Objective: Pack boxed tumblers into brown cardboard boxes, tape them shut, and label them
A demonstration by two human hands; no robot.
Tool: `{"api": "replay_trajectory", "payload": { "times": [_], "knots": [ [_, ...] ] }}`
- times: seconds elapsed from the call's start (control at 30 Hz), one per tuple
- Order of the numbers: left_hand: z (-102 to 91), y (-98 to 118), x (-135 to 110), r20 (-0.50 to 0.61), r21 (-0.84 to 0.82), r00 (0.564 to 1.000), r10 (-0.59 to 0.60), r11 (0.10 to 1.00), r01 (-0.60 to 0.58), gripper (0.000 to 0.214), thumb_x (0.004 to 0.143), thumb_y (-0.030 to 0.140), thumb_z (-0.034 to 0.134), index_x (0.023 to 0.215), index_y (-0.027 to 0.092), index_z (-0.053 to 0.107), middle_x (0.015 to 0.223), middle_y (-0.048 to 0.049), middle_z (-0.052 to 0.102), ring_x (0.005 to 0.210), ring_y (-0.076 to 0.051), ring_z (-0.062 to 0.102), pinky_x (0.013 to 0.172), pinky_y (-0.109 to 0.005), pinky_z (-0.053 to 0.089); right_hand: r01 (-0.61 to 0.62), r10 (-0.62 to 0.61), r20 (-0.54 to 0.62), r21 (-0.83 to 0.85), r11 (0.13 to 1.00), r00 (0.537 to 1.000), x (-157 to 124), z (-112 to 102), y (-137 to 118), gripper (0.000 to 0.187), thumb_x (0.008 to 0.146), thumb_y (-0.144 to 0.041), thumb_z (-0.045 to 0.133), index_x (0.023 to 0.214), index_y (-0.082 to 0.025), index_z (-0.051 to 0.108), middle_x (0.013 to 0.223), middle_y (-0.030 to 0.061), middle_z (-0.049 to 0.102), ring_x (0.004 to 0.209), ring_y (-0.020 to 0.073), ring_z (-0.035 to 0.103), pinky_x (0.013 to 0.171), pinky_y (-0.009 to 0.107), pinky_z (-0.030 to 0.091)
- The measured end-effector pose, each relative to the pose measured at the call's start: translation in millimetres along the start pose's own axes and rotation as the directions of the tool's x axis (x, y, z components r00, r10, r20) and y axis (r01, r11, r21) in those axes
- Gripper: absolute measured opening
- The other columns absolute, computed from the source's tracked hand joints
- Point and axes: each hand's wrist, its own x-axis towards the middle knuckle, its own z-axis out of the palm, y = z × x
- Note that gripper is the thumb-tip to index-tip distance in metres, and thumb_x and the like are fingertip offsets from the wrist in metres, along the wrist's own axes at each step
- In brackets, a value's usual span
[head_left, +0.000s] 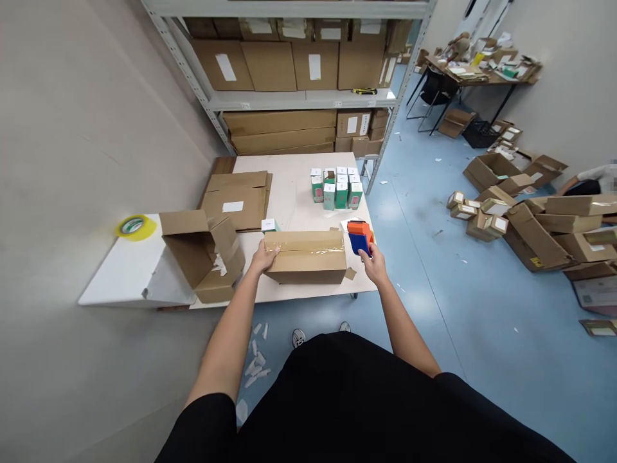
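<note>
A long cardboard box (305,265) lies on the table in front of me, with a strip of clear tape along its top seam. My left hand (264,258) grips the box's left end, thumb on top. In my right hand (374,263) is an orange and blue tape dispenser (359,236), held just off the box's right end. Behind the box's left corner a small white and green carton (270,225) shows in part. Several green and white cartons (341,193) stand grouped near the table's right edge.
An open cardboard box (202,254) stands left, beside a yellow tape roll (135,227). Flattened cardboard (236,196) lies behind it. Shelving (308,99) with boxes rises at the back. Several cartons (486,209) and a partly visible person (595,180) are on the right; paper scraps (257,363) litter the floor.
</note>
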Motion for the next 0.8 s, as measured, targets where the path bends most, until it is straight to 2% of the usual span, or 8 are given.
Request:
{"api": "replay_trajectory", "payload": {
  "times": [0.1, 0.2, 0.3, 0.4, 0.53, 0.63, 0.8],
  "knots": [
    [-14.0, -7, -5, -0.017, 0.002, 1.000, -0.021, 1.000, 0.021, 0.068, 0.089, 0.040, 0.072, 0.149, 0.022, 0.047, 0.139, -0.0143, 0.070, 0.123, -0.030, 0.070, 0.108, -0.040, 0.051, 0.087, -0.088, 0.027, 0.044, 0.995, 0.996, 15, 21, -33, 0.039, 0.097, -0.058, 0.054, 0.111, -0.023, 0.063, 0.099, 0.0072, 0.070, 0.090, 0.0256, 0.062, 0.085, 0.038, 0.053],
    [-28.0, -17, -10, -0.040, 0.006, 0.998, -0.042, 0.999, 0.042, 0.070, 0.087, 0.042, 0.075, 0.149, 0.022, 0.048, 0.137, -0.0149, 0.071, 0.123, -0.030, 0.070, 0.108, -0.039, 0.051, 0.145, -0.160, 0.104, 0.139, 0.980, 0.982, 28, 50, -63, 0.039, 0.097, -0.058, 0.056, 0.113, -0.022, 0.064, 0.101, 0.0070, 0.070, 0.093, 0.0254, 0.062, 0.088, 0.039, 0.053],
    [-24.0, -15, -12, -0.016, 0.031, 1.000, -0.024, 0.999, 0.024, 0.073, 0.086, 0.043, 0.076, 0.150, 0.023, 0.047, 0.137, -0.0149, 0.071, 0.126, -0.031, 0.069, 0.108, -0.040, 0.050, 0.172, -0.216, 0.172, 0.237, 0.956, 0.961, 32, 80, -79, 0.039, 0.096, -0.057, 0.058, 0.111, -0.022, 0.064, 0.103, 0.0071, 0.070, 0.095, 0.0254, 0.063, 0.090, 0.039, 0.053],
    [-2.8, 2, -11, 0.061, 0.052, 0.998, 0.012, 0.999, -0.015, 0.074, 0.089, 0.043, 0.074, 0.154, 0.023, 0.045, 0.140, -0.0161, 0.070, 0.129, -0.032, 0.067, 0.107, -0.040, 0.050, 0.159, -0.226, 0.222, 0.284, 0.946, 0.948, 28, 102, -77, 0.042, 0.095, -0.059, 0.058, 0.112, -0.022, 0.063, 0.104, 0.0074, 0.070, 0.097, 0.0255, 0.064, 0.093, 0.039, 0.053],
    [21.3, 19, -8, 0.045, 0.065, 0.998, -0.037, 0.997, 0.034, 0.083, 0.090, 0.045, 0.074, 0.161, 0.022, 0.038, 0.144, -0.0196, 0.067, 0.132, -0.035, 0.065, 0.108, -0.044, 0.049, 0.093, -0.172, 0.281, 0.273, 0.957, 0.944, 19, 108, -54, 0.050, 0.092, -0.066, 0.056, 0.115, -0.022, 0.062, 0.109, 0.0090, 0.071, 0.102, 0.0265, 0.066, 0.097, 0.040, 0.053],
    [23.5, 16, -6, 0.047, 0.029, 0.999, -0.021, 0.999, 0.020, 0.087, 0.086, 0.050, 0.078, 0.160, 0.023, 0.041, 0.143, -0.0185, 0.068, 0.131, -0.035, 0.066, 0.109, -0.044, 0.048, 0.044, -0.124, 0.282, 0.275, 0.960, 0.952, 16, 106, -40, 0.055, 0.091, -0.068, 0.056, 0.121, -0.022, 0.061, 0.116, 0.0104, 0.072, 0.107, 0.0268, 0.067, 0.101, 0.041, 0.053],
    [10.3, -2, 3, 0.009, -0.020, 0.999, 0.045, 0.999, -0.045, 0.085, 0.083, 0.056, 0.080, 0.155, 0.024, 0.047, 0.140, -0.0165, 0.070, 0.128, -0.033, 0.068, 0.109, -0.041, 0.048, 0.037, -0.132, 0.327, 0.283, 0.958, 0.936, 11, 113, -39, 0.053, 0.093, -0.064, 0.057, 0.124, -0.021, 0.061, 0.119, 0.0101, 0.073, 0.111, 0.0261, 0.067, 0.103, 0.043, 0.054]
  ]
}}
